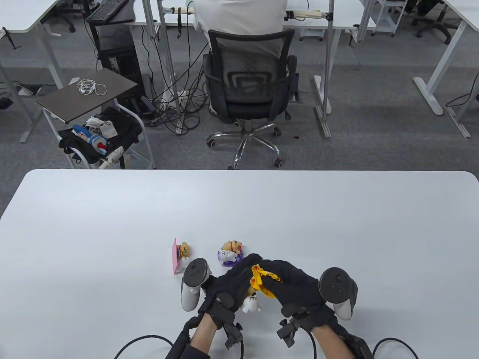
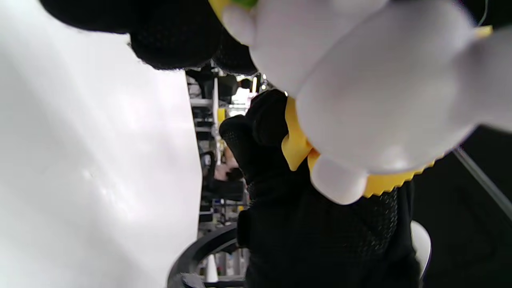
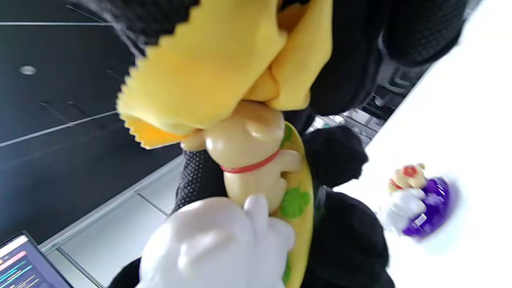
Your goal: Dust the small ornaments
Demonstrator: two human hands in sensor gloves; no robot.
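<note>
**Cloth on the little dog, figurine held above the near edge**

Held just above the bench (image 1: pixel 112 209), close to the middle of its near edge: a small figurine (image 3: pixel 256 168) with a tan dog, a white creature and a yellow base with green clovers. Gripped by the left hand (image 1: pixel 220 288), fingers curled round the base from behind, thumb side not clearly shown. Pressed against the tan dog's head: a yellow cloth (image 3: pixel 208 68), bunched in the closed fingers of the right hand (image 1: pixel 295 284). Both hands knuckles-up and meeting over the figurine, trackers pointing outward, wrists coming in from the near edge.

Likely light, hard and smooth, so prone to slipping in a loose grasp; thin ears and paws probably the weak spots. Best taken by the base, as now, leaving the figures free for wiping. Soft and limp, the cloth, with a pinked edge; easily folded into crevices, needing only gentle pressure.

Standing on the bench just beyond the hands: a figurine on a purple base (image 1: pixel 229 253) and, to its left, one with a pink panel (image 1: pixel 180 255), both apart from the hands.
</note>
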